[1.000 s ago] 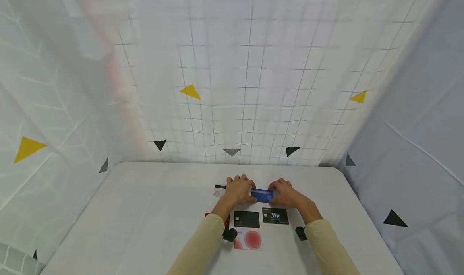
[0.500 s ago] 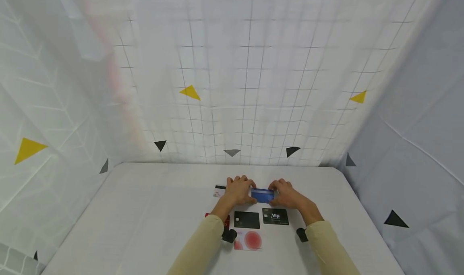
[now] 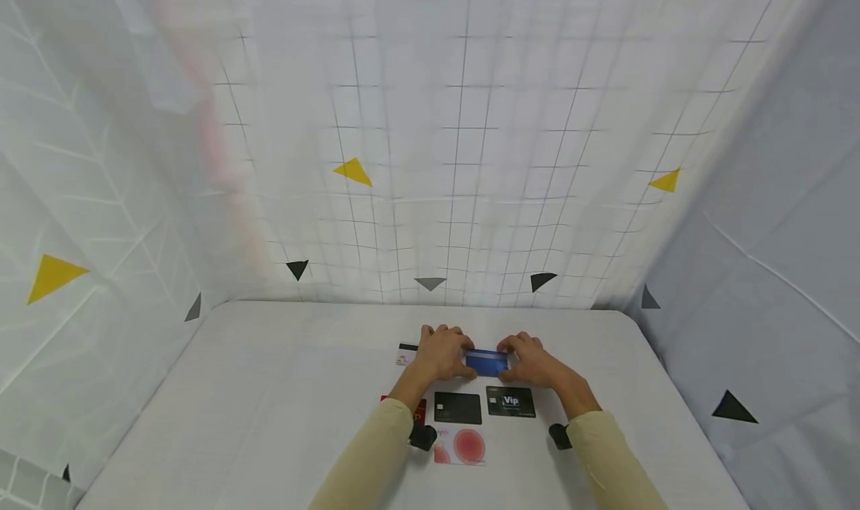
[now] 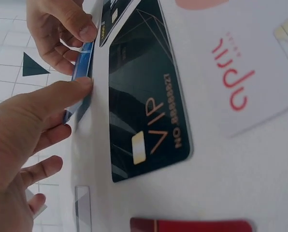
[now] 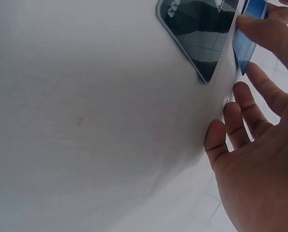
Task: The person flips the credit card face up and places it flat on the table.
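A blue card (image 3: 487, 363) is held between both hands at the back of the card group. My left hand (image 3: 440, 355) pinches its left end between thumb and forefinger, the other fingers spread. On the right end, my right hand (image 3: 531, 361) pinches it the same way. In the left wrist view the blue card (image 4: 82, 65) looks slightly raised off the table. Just in front lie a dark VIP card (image 3: 457, 408) and another black card marked Vip (image 3: 510, 401). A white card with a dark stripe (image 3: 406, 355) is partly behind my left hand.
Nearer me lies a white card with red circles (image 3: 463, 446). A red card (image 3: 415, 409) is partly covered by the left forearm and its black wrist camera (image 3: 423, 437). The white table (image 3: 282, 390) ends at a white gridded curtain (image 3: 416, 219).
Both hands keep their hold on the blue card in nearly the same place. The left wrist has shifted very slightly left, showing more of the red card.
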A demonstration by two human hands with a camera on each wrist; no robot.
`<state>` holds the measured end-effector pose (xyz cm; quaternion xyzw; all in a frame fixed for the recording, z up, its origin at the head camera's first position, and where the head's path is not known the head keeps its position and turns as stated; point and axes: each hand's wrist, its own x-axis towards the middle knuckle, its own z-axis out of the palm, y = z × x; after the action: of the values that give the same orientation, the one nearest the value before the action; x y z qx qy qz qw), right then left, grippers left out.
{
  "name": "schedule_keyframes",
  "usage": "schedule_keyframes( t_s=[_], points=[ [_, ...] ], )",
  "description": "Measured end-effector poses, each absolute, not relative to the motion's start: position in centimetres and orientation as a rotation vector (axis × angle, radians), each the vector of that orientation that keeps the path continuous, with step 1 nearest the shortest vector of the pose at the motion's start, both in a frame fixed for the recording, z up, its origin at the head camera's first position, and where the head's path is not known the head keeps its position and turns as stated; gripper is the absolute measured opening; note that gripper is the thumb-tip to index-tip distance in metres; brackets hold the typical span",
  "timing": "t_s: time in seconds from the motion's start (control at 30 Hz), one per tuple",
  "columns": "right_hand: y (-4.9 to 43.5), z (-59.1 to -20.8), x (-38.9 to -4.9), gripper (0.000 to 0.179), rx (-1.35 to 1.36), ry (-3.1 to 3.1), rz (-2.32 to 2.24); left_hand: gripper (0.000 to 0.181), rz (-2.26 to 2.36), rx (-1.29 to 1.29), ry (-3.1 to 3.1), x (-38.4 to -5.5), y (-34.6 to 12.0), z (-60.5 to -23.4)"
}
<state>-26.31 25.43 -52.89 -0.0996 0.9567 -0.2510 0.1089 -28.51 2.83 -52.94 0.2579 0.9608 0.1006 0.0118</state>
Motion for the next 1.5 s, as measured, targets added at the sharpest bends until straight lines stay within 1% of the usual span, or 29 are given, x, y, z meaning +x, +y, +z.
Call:
schedule_keyframes(
  t_s=[0.23,0.5,0.63,0.87,1.03,1.23,1.5],
  points=[
    [25.4,-53.0,-26.3,0.057,-0.290,2.817,-0.749,0.053,0.315,0.801,3.022,-28.7,2.5,-53.0],
    [25.8,-53.0,-26.2,0.060,-0.395,2.862,-0.804,0.056,0.349,0.786,3.000,-28.7,1.5,-53.0],
    [25.9,-52.8,-26.1,0.057,-0.434,2.892,-0.850,0.057,0.368,0.807,2.998,-28.9,1.1,-53.3],
    [25.1,-51.7,-26.1,0.053,-0.508,2.905,-0.898,0.056,0.405,0.826,2.946,-28.6,0.9,-53.1],
    [24.3,-50.9,-26.0,0.053,-0.552,2.906,-0.935,0.056,0.386,0.867,2.946,-28.6,1.0,-53.3],
    [23.6,-50.4,-25.9,0.058,-0.612,2.881,-0.999,0.056,0.380,0.916,2.937,-28.5,1.1,-53.2],
    [23.1,-50.3,-25.7,0.057,-0.624,2.758,-1.151,0.054,0.415,0.937,2.935,-28.3,1.5,-53.2]
  ],
)
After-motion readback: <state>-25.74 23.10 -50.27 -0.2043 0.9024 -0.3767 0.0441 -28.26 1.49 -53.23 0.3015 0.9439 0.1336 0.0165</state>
